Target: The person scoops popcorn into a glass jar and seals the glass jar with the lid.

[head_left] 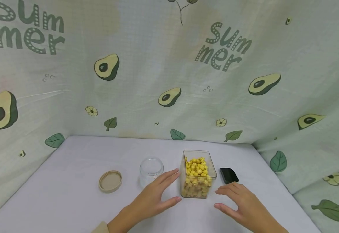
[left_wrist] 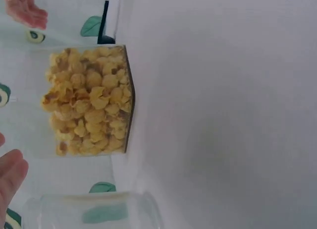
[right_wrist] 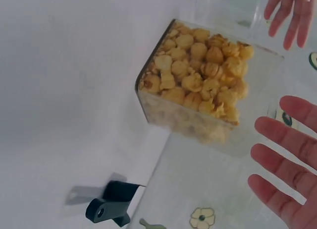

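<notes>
We see a clear rectangular container [head_left: 197, 174] standing upright on the tabletop [head_left: 70, 194], open at the top and filled most of the way with yellow puffed snack pieces [head_left: 197, 168]. It sits between our 2 hands. Our left hand [head_left: 157, 195] lies just left of the container with its fingers straight and relaxed, the fingertips [head_left: 173, 173] reaching close to the container's left wall; we cannot tell whether they touch it. Our right hand [head_left: 240, 202] hovers just right of the container, fingers spread and straight, holding nothing and apart from the wall. In the right wrist view the right hand's fingers [right_wrist: 285, 169] show stretched beside the container, with a gap between them and it.

Just left of the container, behind our left hand, stands a small clear jar [head_left: 151, 170] with no lid on it. Further left a round tan lid [head_left: 110, 181] lies flat on the tabletop, well apart from the jar. To the right of the container, just beyond our right hand, lies a black scoop [head_left: 228, 175]. A pale green cloth [head_left: 169, 81] printed with avocados, leaves and the word "Summer" hangs behind and at both sides.
</notes>
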A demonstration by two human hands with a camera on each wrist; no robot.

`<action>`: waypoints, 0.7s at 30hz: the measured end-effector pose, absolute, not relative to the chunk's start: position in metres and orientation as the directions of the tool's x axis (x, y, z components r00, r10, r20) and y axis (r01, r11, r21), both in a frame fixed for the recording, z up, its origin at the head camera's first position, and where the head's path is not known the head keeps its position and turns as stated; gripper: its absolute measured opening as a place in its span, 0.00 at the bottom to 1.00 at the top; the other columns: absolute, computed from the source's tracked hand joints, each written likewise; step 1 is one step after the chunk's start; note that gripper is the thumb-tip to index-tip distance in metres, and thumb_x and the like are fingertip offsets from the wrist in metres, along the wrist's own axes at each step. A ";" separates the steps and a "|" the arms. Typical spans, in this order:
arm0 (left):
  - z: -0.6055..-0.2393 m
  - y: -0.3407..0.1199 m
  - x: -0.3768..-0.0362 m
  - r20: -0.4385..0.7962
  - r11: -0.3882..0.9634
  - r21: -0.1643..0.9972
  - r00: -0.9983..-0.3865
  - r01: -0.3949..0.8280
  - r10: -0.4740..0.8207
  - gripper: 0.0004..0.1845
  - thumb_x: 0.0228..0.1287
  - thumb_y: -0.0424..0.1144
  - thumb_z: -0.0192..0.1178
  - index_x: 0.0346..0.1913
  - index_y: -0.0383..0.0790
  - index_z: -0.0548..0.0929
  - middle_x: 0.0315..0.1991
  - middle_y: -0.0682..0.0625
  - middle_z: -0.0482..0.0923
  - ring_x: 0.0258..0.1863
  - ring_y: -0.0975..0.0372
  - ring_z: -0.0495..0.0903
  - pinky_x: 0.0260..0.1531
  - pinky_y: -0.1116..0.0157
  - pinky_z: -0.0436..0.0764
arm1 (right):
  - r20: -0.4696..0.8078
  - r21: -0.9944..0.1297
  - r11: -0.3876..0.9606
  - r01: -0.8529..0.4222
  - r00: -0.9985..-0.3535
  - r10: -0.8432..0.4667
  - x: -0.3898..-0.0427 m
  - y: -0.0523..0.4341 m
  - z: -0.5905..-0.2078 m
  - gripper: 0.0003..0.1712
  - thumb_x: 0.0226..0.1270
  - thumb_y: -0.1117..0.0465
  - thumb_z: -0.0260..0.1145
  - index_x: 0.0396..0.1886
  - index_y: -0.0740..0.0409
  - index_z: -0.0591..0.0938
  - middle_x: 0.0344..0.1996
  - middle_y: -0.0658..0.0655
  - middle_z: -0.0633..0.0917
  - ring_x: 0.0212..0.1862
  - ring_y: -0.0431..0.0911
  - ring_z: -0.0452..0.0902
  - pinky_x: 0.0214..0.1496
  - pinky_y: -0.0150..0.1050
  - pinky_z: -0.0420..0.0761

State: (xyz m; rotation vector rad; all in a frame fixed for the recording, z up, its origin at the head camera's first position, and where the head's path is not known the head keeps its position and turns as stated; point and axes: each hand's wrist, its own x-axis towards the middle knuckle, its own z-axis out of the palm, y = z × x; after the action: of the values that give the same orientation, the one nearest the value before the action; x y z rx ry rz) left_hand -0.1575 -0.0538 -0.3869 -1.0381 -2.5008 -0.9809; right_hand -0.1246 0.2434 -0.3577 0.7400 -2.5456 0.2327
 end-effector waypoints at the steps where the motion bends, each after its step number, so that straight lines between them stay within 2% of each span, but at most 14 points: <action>1: -0.389 -0.051 -0.159 0.457 0.499 0.521 -0.720 0.692 0.522 0.35 0.62 0.59 0.55 0.70 0.55 0.59 0.70 0.56 0.59 0.67 0.61 0.62 0.60 0.55 0.73 | 0.508 -0.028 0.845 -0.535 -0.735 -0.449 -0.126 0.246 -0.359 0.15 0.48 0.42 0.72 0.35 0.38 0.82 0.36 0.31 0.78 0.40 0.32 0.73 0.39 0.35 0.81; 6: -0.396 -0.040 -0.167 0.434 0.417 0.639 -0.751 0.646 0.498 0.36 0.61 0.56 0.57 0.70 0.49 0.61 0.69 0.54 0.61 0.67 0.59 0.63 0.61 0.55 0.72 | 0.594 -0.029 0.841 -0.541 -0.686 -0.421 -0.135 0.253 -0.365 0.16 0.43 0.51 0.76 0.34 0.42 0.83 0.37 0.38 0.80 0.40 0.36 0.76 0.38 0.36 0.82; 8: -0.397 -0.037 -0.170 0.424 0.385 0.679 -0.762 0.625 0.489 0.36 0.61 0.54 0.59 0.70 0.48 0.60 0.68 0.53 0.61 0.66 0.58 0.64 0.60 0.55 0.73 | 0.596 -0.047 0.848 -0.528 -0.696 -0.401 -0.138 0.255 -0.367 0.15 0.42 0.53 0.77 0.34 0.43 0.83 0.38 0.40 0.81 0.40 0.37 0.76 0.38 0.37 0.82; 15: -0.403 -0.025 -0.182 0.385 0.278 0.797 -0.805 0.537 0.451 0.35 0.60 0.46 0.62 0.69 0.45 0.61 0.66 0.48 0.64 0.61 0.53 0.69 0.55 0.57 0.77 | 0.457 -0.219 0.898 -0.381 -0.853 -0.251 -0.146 0.265 -0.375 0.11 0.50 0.53 0.73 0.34 0.45 0.82 0.43 0.48 0.80 0.47 0.47 0.75 0.45 0.49 0.81; 21: -0.406 -0.018 -0.188 0.362 0.234 0.842 -0.831 0.486 0.423 0.36 0.61 0.44 0.62 0.70 0.44 0.59 0.65 0.44 0.65 0.59 0.51 0.71 0.54 0.56 0.78 | 0.369 -0.315 0.897 -0.310 -0.911 -0.186 -0.155 0.278 -0.383 0.12 0.53 0.55 0.72 0.37 0.51 0.82 0.44 0.54 0.79 0.50 0.54 0.74 0.48 0.55 0.78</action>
State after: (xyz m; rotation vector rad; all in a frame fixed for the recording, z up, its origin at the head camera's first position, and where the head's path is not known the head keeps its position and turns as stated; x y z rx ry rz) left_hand -0.1883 -0.0178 -0.4060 -0.8928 -2.4222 -1.6877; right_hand -0.1554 0.2779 -0.3833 0.3676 -2.7309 0.5304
